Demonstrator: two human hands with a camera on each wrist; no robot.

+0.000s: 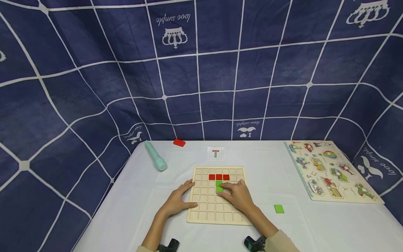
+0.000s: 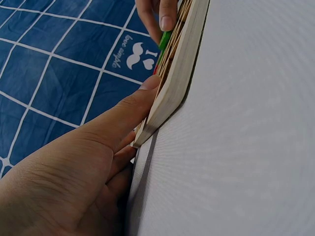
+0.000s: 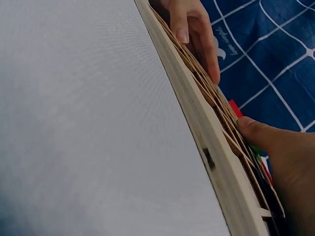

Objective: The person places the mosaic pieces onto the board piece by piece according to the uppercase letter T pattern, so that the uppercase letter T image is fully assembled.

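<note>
A wooden grid board (image 1: 204, 208) lies on the white table. Three red tiles (image 1: 219, 177) fill a row near its far side, and a green tile (image 1: 218, 183) sits below the middle one. My right hand (image 1: 237, 196) pinches another green tile (image 1: 219, 190) right under it, thumb and forefinger at its edges. In the right wrist view the right thumb (image 3: 258, 130) hides most of that tile. At the board's left edge, my left hand (image 1: 177, 201) rests with spread, fairly straight fingers; its thumb (image 2: 140, 98) lies over the rim in the left wrist view.
A loose green tile (image 1: 278, 209) lies right of the board. Behind it are a small pattern card (image 1: 215, 154) with a red and green T, and a red piece (image 1: 179, 142). A teal flashlight-shaped object (image 1: 155, 156) lies back left; a picture puzzle board (image 1: 333, 171) lies right.
</note>
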